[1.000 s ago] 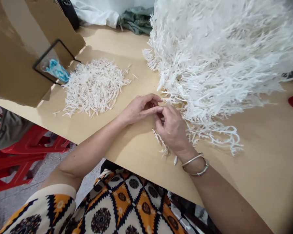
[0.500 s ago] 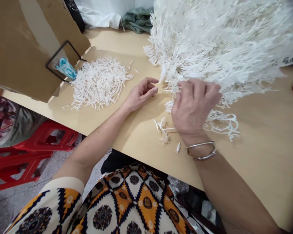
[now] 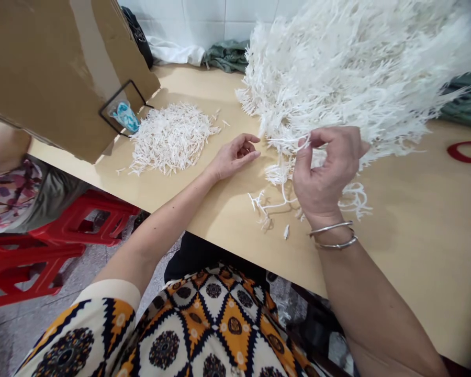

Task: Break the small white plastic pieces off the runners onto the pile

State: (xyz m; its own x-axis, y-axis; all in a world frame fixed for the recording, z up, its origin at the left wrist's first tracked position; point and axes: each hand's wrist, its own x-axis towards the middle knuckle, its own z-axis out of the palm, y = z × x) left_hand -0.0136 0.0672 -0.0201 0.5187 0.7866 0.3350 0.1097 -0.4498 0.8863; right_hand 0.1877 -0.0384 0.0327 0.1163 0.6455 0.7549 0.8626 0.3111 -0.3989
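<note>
My right hand (image 3: 327,170) pinches a thin white branched strand (image 3: 286,143) between thumb and fingertips, at the front edge of a big heap of white branched, plastic-looking strands (image 3: 337,78). Facing it, my left hand (image 3: 237,156) rests by the table, its fingers loosely curled and the thumb apart, with nothing visible in it. A low pile of small, loose white pieces (image 3: 172,139) lies to its left. Close below my right hand are a loose branched strand (image 3: 265,207) and a short white piece (image 3: 286,232). More looped strands (image 3: 356,201) show beside my right wrist.
A cardboard box (image 3: 55,68) and a black wire frame (image 3: 120,107) with a blue-and-white item stand at the left. Dark green cloth (image 3: 227,56) lies at the back. A red loop (image 3: 465,152) is at the right. Another person's arm (image 3: 6,149) and red stools (image 3: 86,217) are left.
My right hand has turned and lifted slightly, and a white strand now shows in its pinch. My left hand keeps nearly the same pose. The view has shifted a little.
</note>
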